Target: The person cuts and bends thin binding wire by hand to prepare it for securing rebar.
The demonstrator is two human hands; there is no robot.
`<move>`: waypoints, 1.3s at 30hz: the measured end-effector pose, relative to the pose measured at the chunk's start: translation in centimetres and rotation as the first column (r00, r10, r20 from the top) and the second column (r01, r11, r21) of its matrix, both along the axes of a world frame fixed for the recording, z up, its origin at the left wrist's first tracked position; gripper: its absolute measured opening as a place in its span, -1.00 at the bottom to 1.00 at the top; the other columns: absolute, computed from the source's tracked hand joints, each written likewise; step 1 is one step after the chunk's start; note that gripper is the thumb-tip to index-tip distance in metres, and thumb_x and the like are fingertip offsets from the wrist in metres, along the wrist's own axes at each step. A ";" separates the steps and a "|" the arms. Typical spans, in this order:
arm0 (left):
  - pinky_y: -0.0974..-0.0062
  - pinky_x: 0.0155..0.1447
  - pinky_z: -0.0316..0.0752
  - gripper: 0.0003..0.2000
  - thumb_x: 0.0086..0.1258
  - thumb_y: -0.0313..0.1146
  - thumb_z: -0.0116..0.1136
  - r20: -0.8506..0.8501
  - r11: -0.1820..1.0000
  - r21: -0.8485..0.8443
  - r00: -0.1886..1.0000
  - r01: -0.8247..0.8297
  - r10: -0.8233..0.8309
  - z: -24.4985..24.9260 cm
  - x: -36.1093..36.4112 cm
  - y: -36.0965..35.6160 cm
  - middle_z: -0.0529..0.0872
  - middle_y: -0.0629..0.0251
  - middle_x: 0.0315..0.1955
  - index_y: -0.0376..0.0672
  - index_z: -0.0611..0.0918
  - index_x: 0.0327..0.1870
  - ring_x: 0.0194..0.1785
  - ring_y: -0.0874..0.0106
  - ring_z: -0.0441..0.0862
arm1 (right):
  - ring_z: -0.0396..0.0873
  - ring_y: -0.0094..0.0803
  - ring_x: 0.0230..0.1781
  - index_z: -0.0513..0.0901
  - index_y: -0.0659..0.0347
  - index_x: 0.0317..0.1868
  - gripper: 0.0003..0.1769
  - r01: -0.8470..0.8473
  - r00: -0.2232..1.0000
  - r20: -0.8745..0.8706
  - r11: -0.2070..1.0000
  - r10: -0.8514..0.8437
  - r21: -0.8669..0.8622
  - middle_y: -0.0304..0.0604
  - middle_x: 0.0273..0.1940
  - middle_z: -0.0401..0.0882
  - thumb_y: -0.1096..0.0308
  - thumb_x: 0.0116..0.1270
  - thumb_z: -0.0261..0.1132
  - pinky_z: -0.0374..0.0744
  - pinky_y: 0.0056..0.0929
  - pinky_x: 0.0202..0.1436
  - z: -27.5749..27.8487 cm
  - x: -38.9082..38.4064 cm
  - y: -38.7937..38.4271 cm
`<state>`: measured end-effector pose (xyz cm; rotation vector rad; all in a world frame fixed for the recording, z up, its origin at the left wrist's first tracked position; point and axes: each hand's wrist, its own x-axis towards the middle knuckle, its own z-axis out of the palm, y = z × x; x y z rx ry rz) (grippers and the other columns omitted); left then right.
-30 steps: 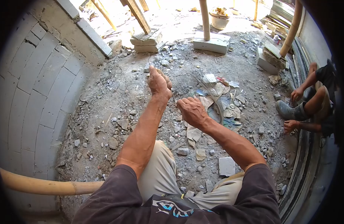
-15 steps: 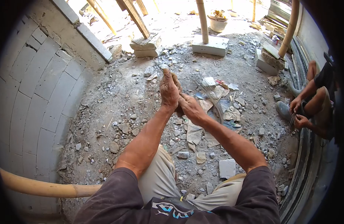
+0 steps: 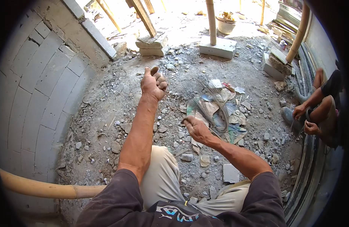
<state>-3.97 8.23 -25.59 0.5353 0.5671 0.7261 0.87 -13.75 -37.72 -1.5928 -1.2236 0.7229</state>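
My left hand (image 3: 153,84) is held out over the rubble, its fingers curled in and the thumb pointing up. Lower and to the right, my right hand (image 3: 197,129) is closed, with fingertips pressed together. Whatever either hand grips is too thin or hidden to make out. Just beyond my right hand lies a bent bundle of thin wire (image 3: 224,120), its loose ends fanning out toward the upper left. Under the wire are torn paper and sack scraps (image 3: 235,130).
A co-worker's hands (image 3: 305,120) are at the right edge. Bamboo posts (image 3: 211,22) stand on pale blocks (image 3: 217,48) ahead. A block wall (image 3: 42,87) rises on the left, with a bamboo pole (image 3: 49,186) low beside me. A white block piece (image 3: 231,173) lies near my right knee.
My hands, together half a second ago, are now apart. The left has moved a little left; the right has dropped lower. The wire bundle shows more clearly now.
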 end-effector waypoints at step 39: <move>0.26 0.17 0.46 -0.40 0.47 0.12 -0.17 -0.925 -0.052 0.155 0.127 0.987 -0.358 -4.8 2.7 -10.0 0.57 0.05 0.05 -0.26 0.42 0.23 0.09 0.30 0.53 | 0.32 -0.66 -0.64 0.55 0.32 0.03 -0.69 0.291 0.832 -0.481 0.956 -0.276 -0.045 -0.36 -0.53 0.43 0.31 0.44 0.04 0.35 -0.62 -0.61 4.1 10.0 1.9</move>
